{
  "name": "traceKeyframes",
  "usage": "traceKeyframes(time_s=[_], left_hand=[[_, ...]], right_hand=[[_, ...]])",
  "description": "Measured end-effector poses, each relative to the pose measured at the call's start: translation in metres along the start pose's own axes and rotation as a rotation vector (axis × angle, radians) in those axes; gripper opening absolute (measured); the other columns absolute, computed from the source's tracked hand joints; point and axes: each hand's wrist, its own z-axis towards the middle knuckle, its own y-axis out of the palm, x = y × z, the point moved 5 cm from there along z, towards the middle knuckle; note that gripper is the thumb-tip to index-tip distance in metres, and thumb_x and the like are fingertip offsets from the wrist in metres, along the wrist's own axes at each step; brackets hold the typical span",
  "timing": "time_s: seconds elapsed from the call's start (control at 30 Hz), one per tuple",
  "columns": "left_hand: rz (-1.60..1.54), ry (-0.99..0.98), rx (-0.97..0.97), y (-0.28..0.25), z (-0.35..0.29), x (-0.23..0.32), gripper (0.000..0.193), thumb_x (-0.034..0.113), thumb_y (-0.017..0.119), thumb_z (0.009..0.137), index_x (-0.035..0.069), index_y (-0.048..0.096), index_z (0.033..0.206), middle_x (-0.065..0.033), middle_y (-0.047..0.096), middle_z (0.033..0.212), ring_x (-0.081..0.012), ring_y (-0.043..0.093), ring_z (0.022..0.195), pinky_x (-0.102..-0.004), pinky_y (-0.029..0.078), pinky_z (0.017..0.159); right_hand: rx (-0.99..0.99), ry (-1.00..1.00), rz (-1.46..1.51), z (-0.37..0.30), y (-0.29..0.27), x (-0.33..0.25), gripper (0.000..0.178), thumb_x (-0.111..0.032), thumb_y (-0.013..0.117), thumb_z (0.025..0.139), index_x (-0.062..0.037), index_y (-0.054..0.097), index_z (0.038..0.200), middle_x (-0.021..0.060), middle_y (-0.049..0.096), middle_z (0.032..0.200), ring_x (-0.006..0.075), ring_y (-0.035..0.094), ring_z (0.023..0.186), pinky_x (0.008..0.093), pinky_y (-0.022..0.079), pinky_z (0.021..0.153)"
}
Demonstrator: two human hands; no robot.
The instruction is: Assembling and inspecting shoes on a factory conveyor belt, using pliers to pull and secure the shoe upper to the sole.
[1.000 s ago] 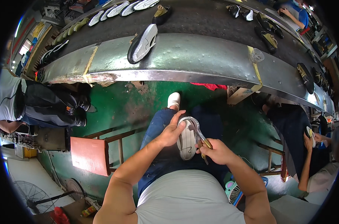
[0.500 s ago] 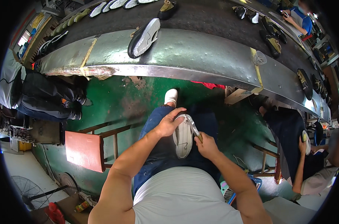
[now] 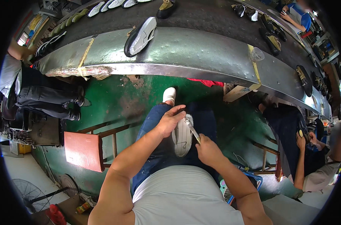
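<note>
A pale grey-white shoe (image 3: 182,140) with a thin wavy line on its upward face lies lengthwise on my jeans-clad lap. My left hand (image 3: 171,122) grips its far end, thumb and fingers close together at the left edge. In my right hand (image 3: 211,150), fingers wrapped round the handle, is a slim silvery hand tool (image 3: 193,130). Its far end meets the shoe near my left thumb; the tool's exact kind is too small to make out.
Ahead runs a metal-edged bench (image 3: 200,45) bearing a dark-rimmed pale shoe (image 3: 142,36) and several others. A reddish-topped stool (image 3: 83,151) stands left. A co-worker (image 3: 320,176) sits at right; another person (image 3: 39,88) is at far left. A fan (image 3: 30,195) stands low left.
The silvery tool has swung a little and lies straighter across the shoe's far end. My left fingers have shifted slightly. The person at far left has stretched an arm toward the bench.
</note>
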Motion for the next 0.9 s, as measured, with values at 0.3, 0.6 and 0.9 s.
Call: traceKeyframes(time_s=[0.3, 0.6, 0.9], left_hand=[[0.224, 0.241, 0.080, -0.008, 0.001, 0.005, 0.041, 0.016, 0.066, 0.097, 0.009, 0.055, 0.135, -0.0049, 0.062, 0.117, -0.0127, 0.057, 0.103, -0.0271, 0.048, 0.090], [0.475, 0.309, -0.016, 0.007, -0.012, 0.022, 0.042, 0.015, 0.066, 0.097, 0.009, 0.054, 0.137, -0.0063, 0.063, 0.116, -0.0141, 0.058, 0.105, -0.0279, 0.048, 0.093], [0.619, 0.096, 0.168, -0.007, -0.018, -0.055, 0.041, 0.019, 0.052, 0.102, 0.001, 0.051, 0.138, -0.0125, 0.066, 0.119, -0.0176, 0.061, 0.108, -0.0306, 0.047, 0.097]], right_hand=[[0.211, 0.013, 0.334, 0.020, -0.022, -0.001, 0.049, -0.025, 0.079, 0.082, 0.0016, 0.054, 0.114, 0.0142, 0.066, 0.087, 0.0309, 0.066, 0.075, 0.0394, 0.053, 0.072], [0.159, -0.060, 0.909, 0.077, -0.009, 0.043, 0.036, -0.009, 0.071, 0.082, 0.0019, 0.057, 0.114, 0.0130, 0.070, 0.095, 0.0179, 0.069, 0.087, 0.0343, 0.053, 0.076], [0.248, 0.332, 0.443, 0.032, 0.033, 0.055, 0.041, -0.015, 0.069, 0.075, 0.0043, 0.056, 0.108, 0.0234, 0.069, 0.094, 0.0393, 0.069, 0.090, 0.0416, 0.054, 0.080]])
